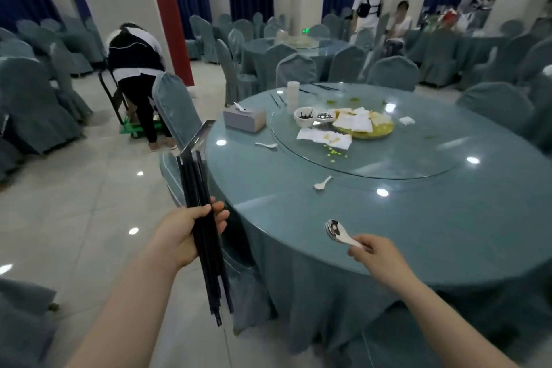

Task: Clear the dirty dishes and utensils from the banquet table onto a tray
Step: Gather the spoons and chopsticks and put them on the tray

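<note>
My left hand point(191, 231) grips a bundle of black chopsticks point(200, 203), held upright beside the table's left edge. My right hand point(375, 251) holds stacked white spoons point(336, 231) by the handle above the near part of the round banquet table point(448, 233). Two loose white spoons lie on the table: one point(322, 183) near the glass turntable point(388, 158), another point(266, 145) further left. On the turntable sit a small bowl point(304, 116), a metal dish point(324, 116), a yellow plate point(376, 128) and used napkins point(324, 138). A metal tray point(195, 140) rests on the chair at the left.
A tissue box point(244, 118), stacked cups point(292, 95) and more black chopsticks point(277, 98) lie at the far side. Covered chairs ring the table. A person point(136, 69) bends over a green cart at the left; two other people are at the back.
</note>
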The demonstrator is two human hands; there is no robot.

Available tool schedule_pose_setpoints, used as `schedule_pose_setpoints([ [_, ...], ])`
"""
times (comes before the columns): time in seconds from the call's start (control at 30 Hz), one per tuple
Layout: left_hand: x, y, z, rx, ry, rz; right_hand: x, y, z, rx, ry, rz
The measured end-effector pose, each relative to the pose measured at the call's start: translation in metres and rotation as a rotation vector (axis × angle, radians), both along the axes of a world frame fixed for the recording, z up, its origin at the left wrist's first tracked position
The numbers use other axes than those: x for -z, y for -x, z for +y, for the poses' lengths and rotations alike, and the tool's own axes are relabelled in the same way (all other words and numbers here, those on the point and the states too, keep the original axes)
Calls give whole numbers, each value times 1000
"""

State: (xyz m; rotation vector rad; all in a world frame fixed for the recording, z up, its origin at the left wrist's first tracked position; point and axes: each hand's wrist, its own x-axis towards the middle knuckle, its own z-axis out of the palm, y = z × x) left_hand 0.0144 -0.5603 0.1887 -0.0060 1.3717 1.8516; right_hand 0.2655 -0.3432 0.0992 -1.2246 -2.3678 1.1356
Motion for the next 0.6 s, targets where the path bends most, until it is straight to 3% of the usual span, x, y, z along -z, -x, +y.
schedule_pose_setpoints([
  [0.3,44,108,115,49,43,-68,67,59,104,231,91,-8],
  [0.6,81,197,256,33,147,-129,113,153,271,20,-91,-278],
])
